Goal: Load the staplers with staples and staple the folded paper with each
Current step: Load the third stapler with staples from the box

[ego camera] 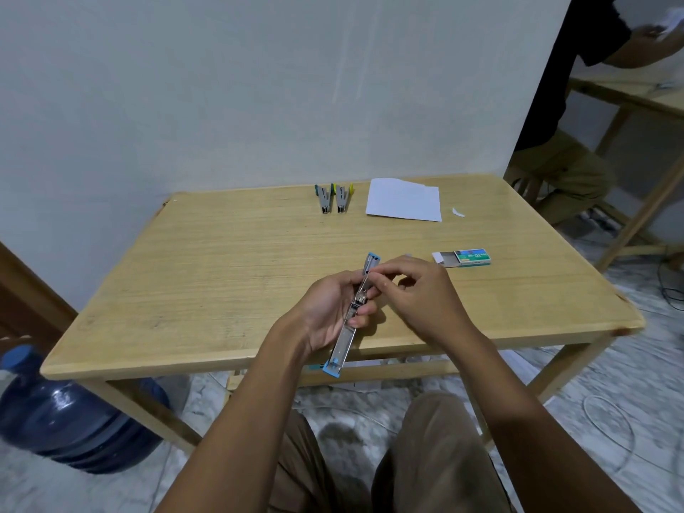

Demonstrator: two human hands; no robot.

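Note:
My left hand [329,309] grips a blue stapler [346,340], swung fully open into one long strip above the table's front edge. My right hand [418,294] reaches over to its upper half, thumb and forefinger pinched at the metal channel; whether staples sit between them I cannot tell. A green staple box [470,258] lies to the right with its tray slid out. At the back lie a teal stapler [323,199] and a yellow stapler [342,198] side by side, with the folded white paper [404,199] to their right.
The wooden table [222,261] stands against a pale wall. A small paper scrap [458,212] lies right of the paper. A blue water jug [74,416] stands on the floor at left. Another person [562,149] sits at a second table at right.

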